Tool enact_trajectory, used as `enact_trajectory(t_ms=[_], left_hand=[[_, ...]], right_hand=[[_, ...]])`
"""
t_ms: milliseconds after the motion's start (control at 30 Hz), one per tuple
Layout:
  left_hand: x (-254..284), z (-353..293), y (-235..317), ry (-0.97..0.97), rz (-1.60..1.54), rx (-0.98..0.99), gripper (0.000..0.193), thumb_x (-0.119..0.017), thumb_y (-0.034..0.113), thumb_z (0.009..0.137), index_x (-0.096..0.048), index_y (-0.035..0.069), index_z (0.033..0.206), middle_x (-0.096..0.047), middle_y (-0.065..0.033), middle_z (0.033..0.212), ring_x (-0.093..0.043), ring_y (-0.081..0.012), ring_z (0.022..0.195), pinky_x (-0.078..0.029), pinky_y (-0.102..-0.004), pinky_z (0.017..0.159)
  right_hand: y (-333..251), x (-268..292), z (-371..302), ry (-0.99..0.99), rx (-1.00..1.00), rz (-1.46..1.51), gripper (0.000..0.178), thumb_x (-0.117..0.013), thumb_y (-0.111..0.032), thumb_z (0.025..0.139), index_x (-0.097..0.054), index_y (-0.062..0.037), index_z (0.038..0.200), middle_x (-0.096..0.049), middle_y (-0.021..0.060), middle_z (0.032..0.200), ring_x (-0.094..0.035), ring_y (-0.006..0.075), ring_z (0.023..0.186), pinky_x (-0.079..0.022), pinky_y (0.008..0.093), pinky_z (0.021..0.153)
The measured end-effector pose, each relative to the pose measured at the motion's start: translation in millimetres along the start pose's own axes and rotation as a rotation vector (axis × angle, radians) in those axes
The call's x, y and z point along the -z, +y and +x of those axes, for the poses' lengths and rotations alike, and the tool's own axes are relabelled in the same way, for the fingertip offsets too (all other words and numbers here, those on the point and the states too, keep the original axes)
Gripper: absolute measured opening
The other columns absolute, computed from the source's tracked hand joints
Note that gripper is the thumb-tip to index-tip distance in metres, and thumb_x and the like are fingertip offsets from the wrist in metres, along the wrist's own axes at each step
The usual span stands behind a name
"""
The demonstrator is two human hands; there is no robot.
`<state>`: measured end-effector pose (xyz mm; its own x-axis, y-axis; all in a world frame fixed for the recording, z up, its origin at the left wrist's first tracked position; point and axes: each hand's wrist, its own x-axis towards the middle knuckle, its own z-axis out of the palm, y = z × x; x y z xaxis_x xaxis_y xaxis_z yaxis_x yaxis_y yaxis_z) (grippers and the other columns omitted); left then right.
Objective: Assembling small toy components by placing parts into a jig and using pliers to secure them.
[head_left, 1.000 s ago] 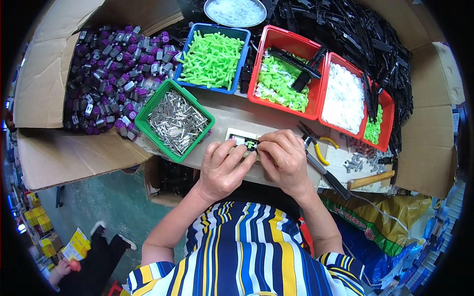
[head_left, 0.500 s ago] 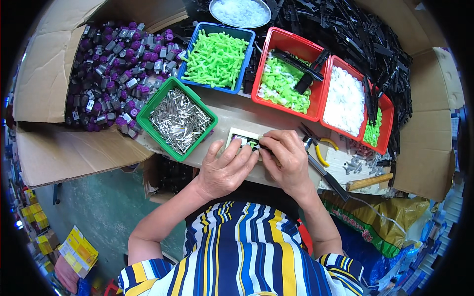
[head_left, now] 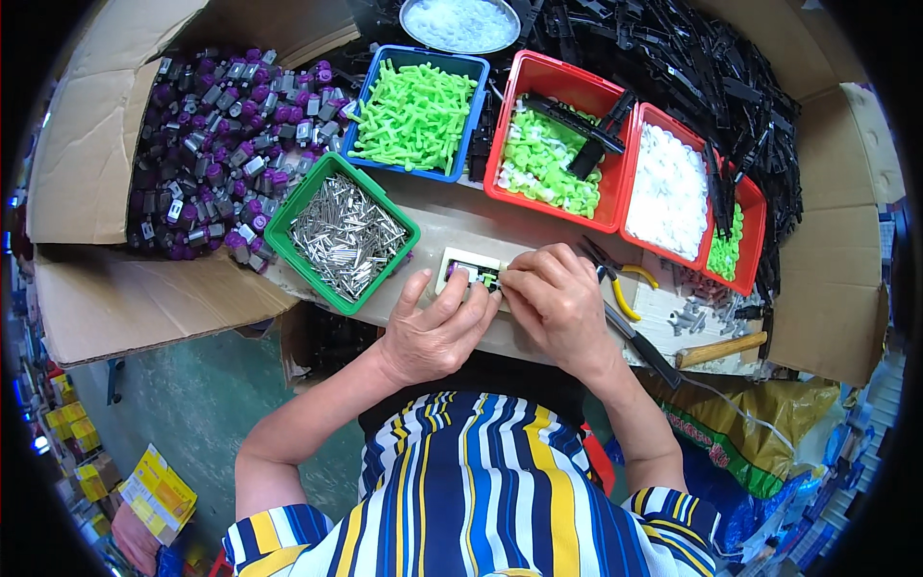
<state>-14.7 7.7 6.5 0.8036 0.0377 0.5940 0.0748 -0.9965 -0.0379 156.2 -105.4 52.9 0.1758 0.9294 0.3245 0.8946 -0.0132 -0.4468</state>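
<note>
A small cream-coloured fixture block lies on the bench between my hands. In it sits a black plastic part bearing small bright green and white pieces, with a bit of purple at its left end. My left hand holds this part in the block, its bent fingertips pressed on the near side. From the right, my right hand reaches to the part's right end with thumb and forefinger pinched together. Whatever lies between those fingertips is too small or hidden to make out.
Beyond my hands stand a green bin of metal pins, a blue bin of green parts and red bins of green and white pieces. Purple-and-grey motors fill the left. Pliers and a hammer lie right.
My right hand has shifted slightly, its fingers drawn closer together at the part's right end. My left hand stays on the part. The whole view has moved a little.
</note>
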Motion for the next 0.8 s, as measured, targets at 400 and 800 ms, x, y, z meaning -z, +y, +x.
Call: enact_trajectory(t_ms=[400, 800], left_hand=[[-3.0, 1.3, 2.3, 0.020, 0.033, 0.012, 0.026, -0.062, 0.023, 0.082, -0.074, 0.011, 0.102, -0.063, -0.0011, 0.105, -0.056, -0.0204, 0.113, -0.033, -0.0535, 0.106], [-2.1, 1.7, 3.0, -0.009, 0.007, 0.009, 0.028, -0.061, 0.023, 0.082, -0.073, 0.010, 0.103, -0.062, -0.0014, 0.104, -0.056, -0.0200, 0.111, -0.034, -0.0538, 0.105]], right_hand=[[-0.8, -6.3, -3.1, 0.108, -0.051, 0.095, 0.017, -0.077, 0.000, 0.073, -0.070, -0.0032, 0.088, -0.068, 0.0074, 0.090, -0.063, 0.0272, 0.085, -0.050, 0.0379, 0.074], [5.8, -3.5, -2.8, 0.026, -0.083, 0.166, 0.021, -0.074, -0.001, 0.078, -0.070, -0.0021, 0.099, -0.066, 0.0103, 0.098, -0.062, 0.0283, 0.089, -0.050, 0.0387, 0.076]])
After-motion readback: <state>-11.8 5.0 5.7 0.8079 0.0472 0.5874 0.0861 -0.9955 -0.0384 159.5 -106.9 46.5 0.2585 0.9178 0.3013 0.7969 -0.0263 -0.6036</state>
